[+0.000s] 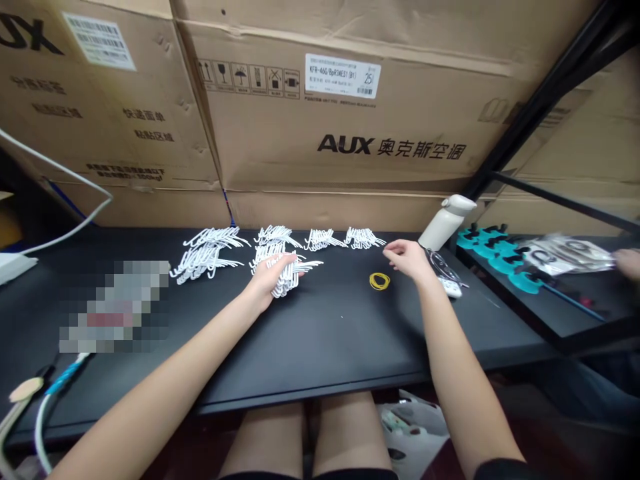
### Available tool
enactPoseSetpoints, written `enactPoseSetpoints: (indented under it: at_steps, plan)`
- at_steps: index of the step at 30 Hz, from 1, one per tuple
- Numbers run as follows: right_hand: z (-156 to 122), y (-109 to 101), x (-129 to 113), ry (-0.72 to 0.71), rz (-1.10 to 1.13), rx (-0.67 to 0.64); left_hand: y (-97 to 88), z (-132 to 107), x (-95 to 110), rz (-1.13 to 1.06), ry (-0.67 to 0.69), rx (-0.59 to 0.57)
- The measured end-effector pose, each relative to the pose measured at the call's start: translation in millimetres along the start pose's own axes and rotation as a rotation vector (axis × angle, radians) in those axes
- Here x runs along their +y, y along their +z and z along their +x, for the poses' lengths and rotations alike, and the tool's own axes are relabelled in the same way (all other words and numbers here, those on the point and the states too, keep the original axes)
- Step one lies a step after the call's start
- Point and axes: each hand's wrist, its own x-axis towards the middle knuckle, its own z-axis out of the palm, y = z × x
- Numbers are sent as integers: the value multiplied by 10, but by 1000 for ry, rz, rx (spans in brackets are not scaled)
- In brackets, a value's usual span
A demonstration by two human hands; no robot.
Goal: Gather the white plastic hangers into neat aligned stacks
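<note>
My left hand (270,280) is closed round a bundle of small white plastic hangers (293,272) that rests on the black table (320,333). Several more bundles of white hangers (210,253) lie in a row behind it, toward the cardboard boxes. My right hand (407,257) hovers just right of the farthest bundle (364,237), fingers curled in a loose pinch; I cannot see anything in them. A yellow rubber band (379,281) lies on the table just below and left of that hand.
Large AUX cardboard boxes (350,120) wall the back. A white bottle (447,220) leans at the right, with glasses (443,265) beside it. Teal hangers (493,257) and a plastic bag lie on the neighbouring table, where another person's hand (629,261) shows. A white cable (65,200) hangs left.
</note>
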Motion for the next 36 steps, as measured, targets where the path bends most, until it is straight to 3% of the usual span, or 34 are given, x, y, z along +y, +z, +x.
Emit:
enactPoseSetpoints:
  at_steps: [2,4,12,23,28,34,36]
  plan:
    - [14,-42,69,108,-76,-190,0,3,-12,5,7,-15]
    - [7,-52,91,164,-99,-263,0,5,-23,5,11,-26]
    - [-16,-130,78,276,-101,-327,8,15,-43,48,7,-37]
    - [-51,-155,59,294,-83,-402,18,-2,-40,64,7,-32]
    - [-77,-202,5,243,-50,-363,11,8,-53,69,17,-51]
    - [-162,-182,-215,-15,413,-333,31,-10,-44,73,16,-48]
    - [-175,-155,-267,-42,516,-306,33,-8,-46,71,18,-47]
